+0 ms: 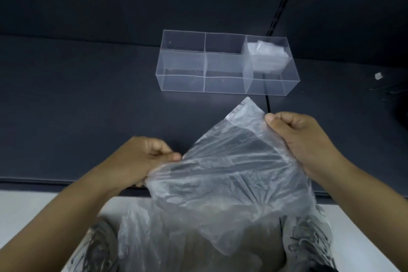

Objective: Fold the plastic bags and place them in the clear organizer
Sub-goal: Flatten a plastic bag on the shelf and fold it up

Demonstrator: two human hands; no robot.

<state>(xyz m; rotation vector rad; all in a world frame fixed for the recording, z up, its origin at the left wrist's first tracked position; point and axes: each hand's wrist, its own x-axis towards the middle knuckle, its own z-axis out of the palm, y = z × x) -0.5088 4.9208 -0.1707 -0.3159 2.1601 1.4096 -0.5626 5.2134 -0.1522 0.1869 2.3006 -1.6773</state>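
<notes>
A clear crinkled plastic bag [229, 172] is stretched in the air between my hands, above the near edge of the dark table. My left hand [141, 157] pinches its left edge. My right hand [302, 139] grips its upper right corner. More clear plastic [159, 234] hangs loose over my lap below. The clear organizer [225, 85] stands further back on the table, split into several compartments. A folded bag [268, 51] lies in its far right compartment; the other compartments look empty.
The dark table [77, 106] stretches left and right of the organizer. A small white scrap [378, 76] lies at the far right. A black slotted rail [284, 0] runs up the dark wall behind. My knees and light floor show below.
</notes>
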